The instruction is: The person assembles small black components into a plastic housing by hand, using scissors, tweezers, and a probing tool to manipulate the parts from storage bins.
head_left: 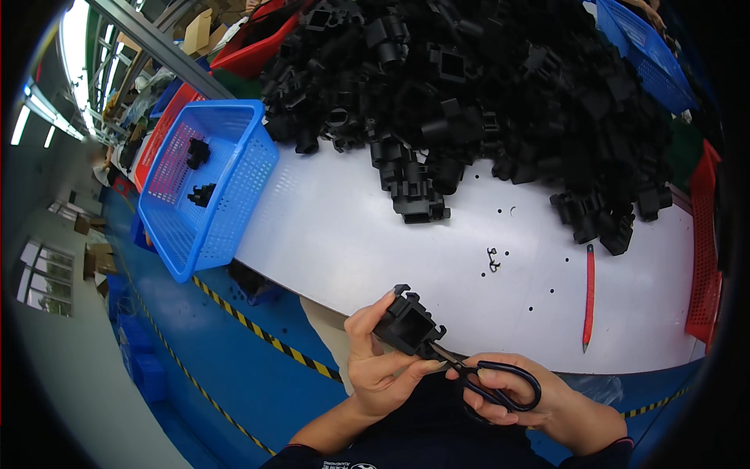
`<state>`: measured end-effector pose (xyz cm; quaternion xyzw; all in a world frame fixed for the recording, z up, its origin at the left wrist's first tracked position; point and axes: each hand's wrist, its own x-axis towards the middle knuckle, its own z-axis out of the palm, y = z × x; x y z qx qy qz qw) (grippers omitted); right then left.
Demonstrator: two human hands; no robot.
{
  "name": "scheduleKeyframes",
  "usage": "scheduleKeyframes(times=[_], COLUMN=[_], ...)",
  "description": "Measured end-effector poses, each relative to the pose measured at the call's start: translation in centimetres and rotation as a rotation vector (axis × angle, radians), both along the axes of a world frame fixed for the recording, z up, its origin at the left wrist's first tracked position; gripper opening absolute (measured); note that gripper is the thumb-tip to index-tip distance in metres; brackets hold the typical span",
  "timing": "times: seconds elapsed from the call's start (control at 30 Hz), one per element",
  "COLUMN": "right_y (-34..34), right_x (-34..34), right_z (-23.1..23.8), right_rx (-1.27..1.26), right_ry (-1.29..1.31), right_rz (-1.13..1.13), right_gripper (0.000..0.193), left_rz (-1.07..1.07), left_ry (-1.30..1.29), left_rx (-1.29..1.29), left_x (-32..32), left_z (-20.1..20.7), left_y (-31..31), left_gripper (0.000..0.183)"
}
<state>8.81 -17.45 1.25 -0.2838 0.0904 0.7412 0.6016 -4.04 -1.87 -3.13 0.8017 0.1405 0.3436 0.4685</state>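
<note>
My left hand [380,366] is closed around a black moulded plastic part [408,324] with a square opening and small hooked tabs. Black-handled scissors [506,386] are gripped in my right hand [516,395], its fingers through the loops. Their blades reach the lower right edge of the part, close to my left fingertips. Both hands are at the near edge of the white table [351,242]. Whether the blade tips are closed on a bit of plastic is too small to tell.
A large heap of similar black parts [469,94] covers the table's far side. On the left stands a blue basket [207,242] with two parts inside. A red pencil-like stick [589,301] and small black scraps [492,260] lie on the table. At right is a red basket [703,258].
</note>
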Motion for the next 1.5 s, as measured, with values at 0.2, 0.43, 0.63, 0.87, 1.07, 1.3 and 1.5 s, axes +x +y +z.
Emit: scheduleKeyframes(times=[0.2, 0.43, 0.63, 0.87, 1.07, 1.3, 1.5], right_y=[0.1, 0.6, 1.0, 1.8, 2.0, 2.1, 2.2], right_x=[0.1, 1.3, 2.0, 2.0, 1.8, 1.6, 1.4], right_z=[0.5, 1.4, 1.0, 2.2, 2.5, 2.4, 2.4], right_rx=[-0.023, -0.071, -0.073, -0.109, -0.134, -0.122, -0.099], right_ry=[-0.022, -0.149, -0.266, -0.348, -0.419, -0.466, -0.515], right_rz=[0.001, 0.099, 0.202, 0.226, 0.230, 0.224, 0.212], right_gripper=[0.035, 0.029, 0.028, 0.028, 0.029, 0.029, 0.029], left_rz=[0.039, 0.027, 0.042, 0.073, 0.087, 0.085, 0.075], left_ry=[0.032, 0.028, 0.032, -0.002, -0.010, -0.020, -0.046], left_rx=[0.101, 0.151, 0.089, -0.012, -0.040, -0.067, -0.108], left_x=[-0.1, -0.2, -0.2, 0.1, 0.2, 0.2, 0.2], left_z=[0.1, -0.3, -0.4, -0.2, -0.2, 0.0, -0.1], left_y=[-0.1, 0.2, 0.0, 0.0, -0.1, 0.1, 0.1], left_gripper=[0.017, 0.022, 0.023, 0.017, 0.018, 0.018, 0.017])
